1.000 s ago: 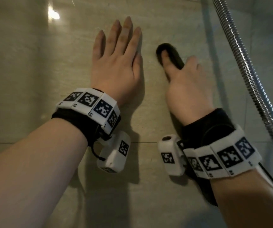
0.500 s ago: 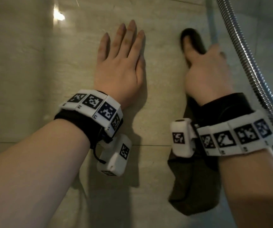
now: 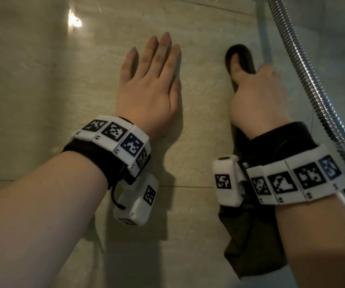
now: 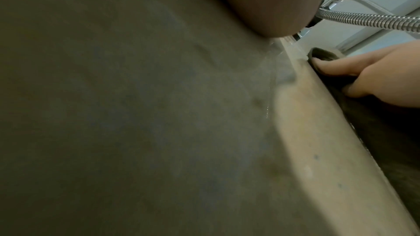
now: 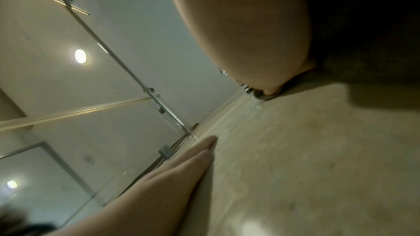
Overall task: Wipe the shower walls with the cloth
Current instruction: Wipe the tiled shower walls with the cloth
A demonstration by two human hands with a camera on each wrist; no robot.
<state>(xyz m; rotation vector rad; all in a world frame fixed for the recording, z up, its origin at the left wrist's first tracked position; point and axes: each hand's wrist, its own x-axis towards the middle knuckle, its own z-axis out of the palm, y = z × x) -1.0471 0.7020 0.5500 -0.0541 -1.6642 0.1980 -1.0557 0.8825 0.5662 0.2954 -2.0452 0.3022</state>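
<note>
Cloth, lower end: the dark cloth (image 3: 250,242) hangs loose under the right forearm, flat against the wall, near the wall's right edge.
Left hand: the left hand (image 3: 148,94) lies palm-down on the beige tiled shower wall (image 3: 42,100), its fingers straight and close together, holding nothing.
Right hand: the right hand (image 3: 257,96) presses the cloth to the wall beside the left hand; its thumb lies stretched along the cloth, and in the left wrist view a finger curls over the cloth's folded edge (image 4: 322,55), gripping it.
Cloth, upper end: a rounded dark fold shows just past the thumb tip, touching the tile.
Wall joint: a thin horizontal grout line (image 3: 188,186) crosses the tile at wrist level.
Shower hose: a ribbed metal hose (image 3: 304,69) runs slantwise just right of the right hand, at the wall's right edge.
Glass panel: in the right wrist view a glass partition (image 5: 68,96) with metal fittings meets the tiled wall beyond the left hand's fingers.
</note>
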